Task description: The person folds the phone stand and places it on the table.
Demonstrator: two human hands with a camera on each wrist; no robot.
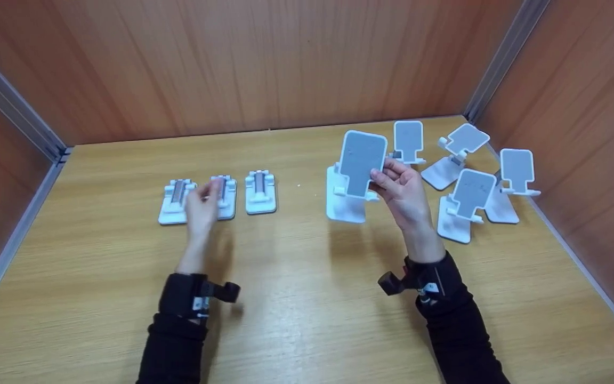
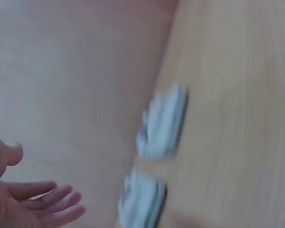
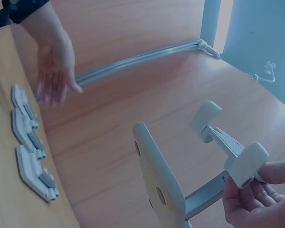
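My right hand (image 1: 405, 194) pinches the plate edge of an unfolded white phone stand (image 1: 363, 160) with a grey pad, held above the table. In the right wrist view, thumb and fingers grip this stand (image 3: 161, 175) near its small support lugs. Holding nothing, my left hand (image 1: 202, 210) hovers over the folded phone stands, its fingers loosely extended in the left wrist view. The left folded stand (image 1: 172, 217) and the middle one (image 1: 227, 212) are partly behind that hand in the head view. A third folded stand (image 1: 260, 205) lies to their right.
Several unfolded phone stands stand at the right of the wooden table (image 1: 296, 298), one of them (image 1: 469, 197) nearest the right hand. Wood-grain panels (image 1: 259, 64) enclose the back and sides, with metal rails (image 1: 504, 58) at the corners.
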